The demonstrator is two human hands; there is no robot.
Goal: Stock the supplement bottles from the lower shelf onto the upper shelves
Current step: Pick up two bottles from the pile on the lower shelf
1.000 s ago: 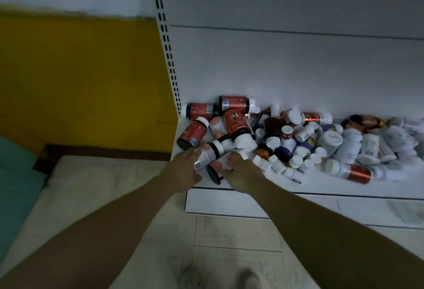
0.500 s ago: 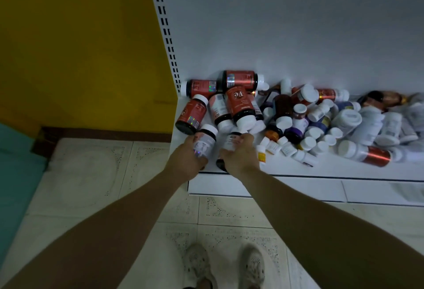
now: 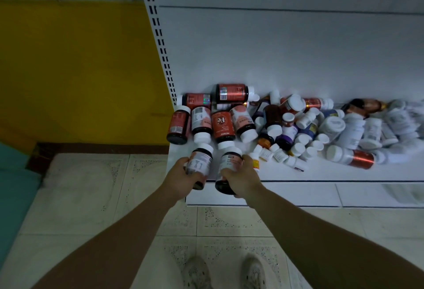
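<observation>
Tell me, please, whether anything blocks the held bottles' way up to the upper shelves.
Nothing visible does. Left hand grips one bottle, right hand another bottle, before the pile; only bare back panel shows above. Upper shelves are out of frame.

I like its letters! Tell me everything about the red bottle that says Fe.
The Fe bottle is dark, seemingly plastic, with a red label and a white cap. It lies on its side on the lower shelf, cap toward the person, wedged between two neighbouring bottles that touch it.
</observation>
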